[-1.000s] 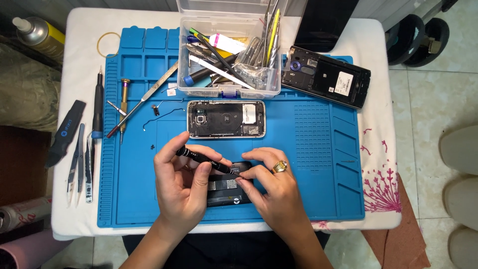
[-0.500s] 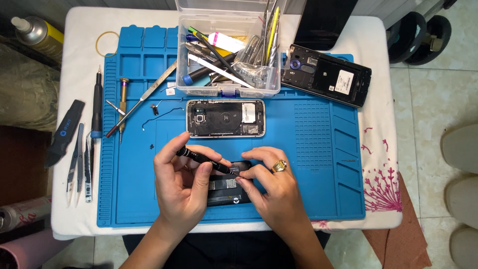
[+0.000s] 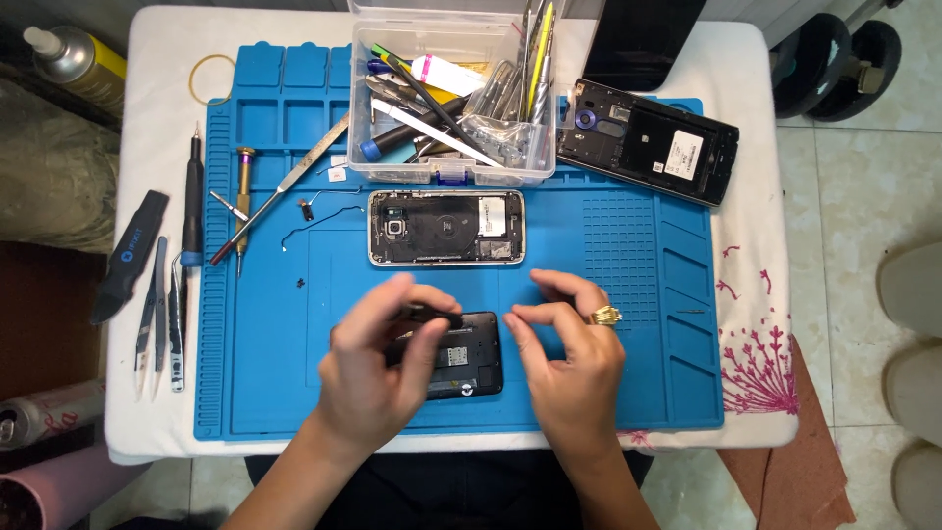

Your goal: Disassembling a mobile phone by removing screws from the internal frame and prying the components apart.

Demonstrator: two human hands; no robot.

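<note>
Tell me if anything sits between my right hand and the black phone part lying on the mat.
Nothing visible does. The right hand hovers just beside the black phone part, with only bare blue mat between; the left hand covers its other end.

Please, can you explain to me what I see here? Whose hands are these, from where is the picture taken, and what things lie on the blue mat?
A camera worn on a person's head looks down at a table. The left hand pinches a small dark part above a black phone body lying on the blue mat. The right hand, with a ring, hovers beside it, holding nothing visible. Farther back lie an opened phone, a clear box of tools and another black phone frame. Tweezers and screwdrivers lie at left.
</note>
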